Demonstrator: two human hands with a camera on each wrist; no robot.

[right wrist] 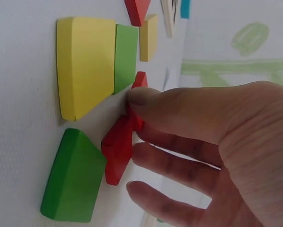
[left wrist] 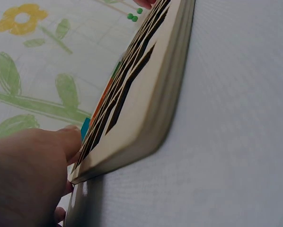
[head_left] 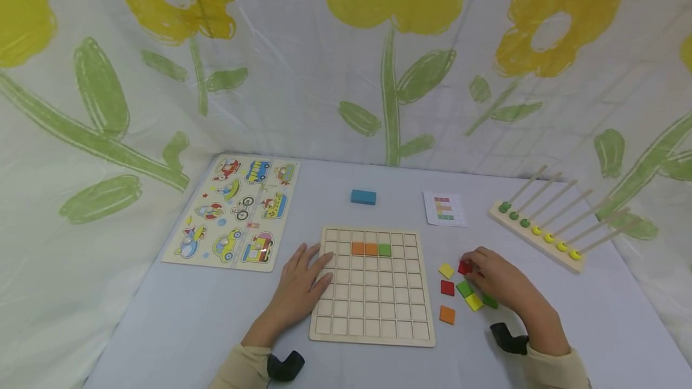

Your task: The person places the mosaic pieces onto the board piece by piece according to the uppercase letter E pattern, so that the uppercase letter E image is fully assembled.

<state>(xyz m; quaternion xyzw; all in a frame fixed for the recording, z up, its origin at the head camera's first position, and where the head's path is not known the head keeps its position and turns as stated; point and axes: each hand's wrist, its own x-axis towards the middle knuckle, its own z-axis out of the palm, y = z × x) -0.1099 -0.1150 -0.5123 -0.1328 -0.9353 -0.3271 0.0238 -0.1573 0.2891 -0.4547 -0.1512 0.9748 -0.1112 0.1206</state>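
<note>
Red tile is pinched by the right hand. Fingers spread, the left hand touches the wooden board's left edge.

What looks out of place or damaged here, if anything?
Nothing looks spilled or visibly damaged. Only the loose tiles right of the grid board look untidy, scattered at mixed angles, whereas the three placed tiles sit squarely in its cells.

Head looks down on board; close wrist views seem tilted.
</note>
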